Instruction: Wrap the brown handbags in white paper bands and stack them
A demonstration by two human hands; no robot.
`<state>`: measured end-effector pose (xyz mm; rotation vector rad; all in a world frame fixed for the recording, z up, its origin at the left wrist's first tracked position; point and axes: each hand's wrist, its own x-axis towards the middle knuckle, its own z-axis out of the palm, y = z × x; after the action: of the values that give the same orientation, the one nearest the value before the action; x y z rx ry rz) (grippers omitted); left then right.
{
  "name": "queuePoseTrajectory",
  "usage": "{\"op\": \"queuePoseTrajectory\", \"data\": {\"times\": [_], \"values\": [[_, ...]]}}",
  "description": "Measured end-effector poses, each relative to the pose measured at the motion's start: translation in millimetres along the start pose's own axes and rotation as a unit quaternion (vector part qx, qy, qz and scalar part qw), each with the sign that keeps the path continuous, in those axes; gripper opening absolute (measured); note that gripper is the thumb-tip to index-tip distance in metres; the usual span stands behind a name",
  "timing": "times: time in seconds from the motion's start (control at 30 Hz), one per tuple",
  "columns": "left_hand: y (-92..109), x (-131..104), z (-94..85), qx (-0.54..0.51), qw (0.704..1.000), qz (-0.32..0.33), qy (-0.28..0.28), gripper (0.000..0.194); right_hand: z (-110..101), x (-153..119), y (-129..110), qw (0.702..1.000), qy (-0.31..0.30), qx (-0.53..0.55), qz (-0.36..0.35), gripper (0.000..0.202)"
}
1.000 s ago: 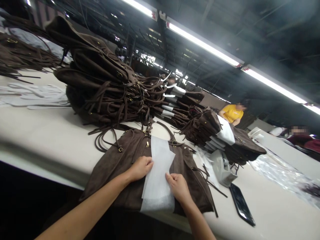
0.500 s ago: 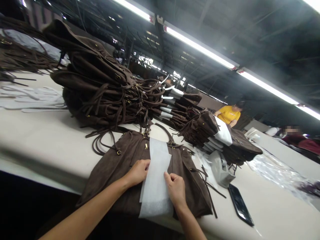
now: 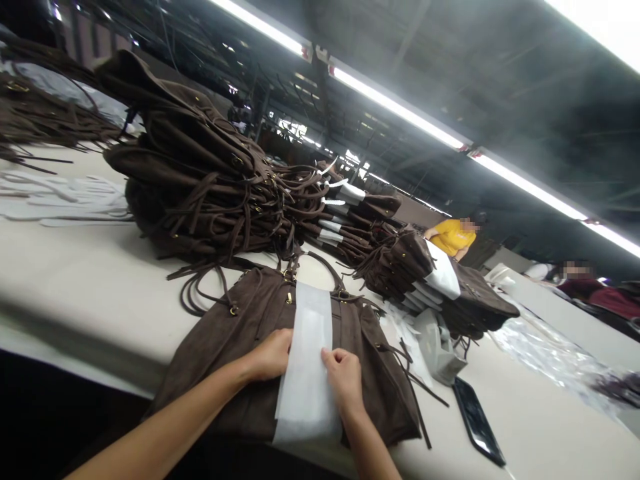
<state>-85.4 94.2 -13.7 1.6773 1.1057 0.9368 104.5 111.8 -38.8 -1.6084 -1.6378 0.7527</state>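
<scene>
Lying at the far left of the frame, flat white strips (image 3: 65,193) cover part of the pale table (image 3: 90,267), below a heap of brown straps (image 3: 50,113). Right of them, a tall pile of brown bags (image 3: 200,150) leans, the insides hidden. At lower centre sits one full-looking brown bag (image 3: 220,363), handles up; its contents are out of sight, and its gold zip pull (image 3: 289,298) is too small to read. The left hand (image 3: 273,355), fingers bent, meets the left edge of a white paper band (image 3: 307,373) down the bag's front; whether it grips cannot be told. The right hand (image 3: 344,377), apart from it, pinches the band's right edge. Beyond, right of centre, lie more stacked bags (image 3: 400,267) with white bands, then a grey plastic holder (image 3: 437,350), a person in a yellow top (image 3: 453,238), a dark phone (image 3: 477,420) and clear plastic sheeting (image 3: 543,350).
</scene>
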Motion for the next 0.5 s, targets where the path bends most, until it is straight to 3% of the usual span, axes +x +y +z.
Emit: {"op": "queuePoseTrajectory", "data": {"times": [0.13, 0.33, 0.4, 0.5], "values": [[-0.6, -1.8, -0.9, -0.068, 0.998, 0.001, -0.013, 0.026, 1.2, 11.5, -3.2, 0.992, -0.026, -0.119, -0.027, 0.033], [-6.1, -2.3, -2.1, -0.166, 0.984, -0.056, 0.018, 0.051, -0.1, 22.7, -6.8, 0.975, -0.07, -0.201, -0.061, 0.03], [-9.0, -0.7, -0.1, -0.171, 0.983, -0.065, 0.023, 0.05, 0.3, 22.8, -6.4, 0.973, -0.084, -0.205, -0.065, 0.03], [-14.2, 3.8, 6.1, -0.135, 0.987, -0.065, 0.061, 0.033, -4.0, 24.8, -8.4, 0.97, -0.1, -0.205, -0.089, 0.027]]}}
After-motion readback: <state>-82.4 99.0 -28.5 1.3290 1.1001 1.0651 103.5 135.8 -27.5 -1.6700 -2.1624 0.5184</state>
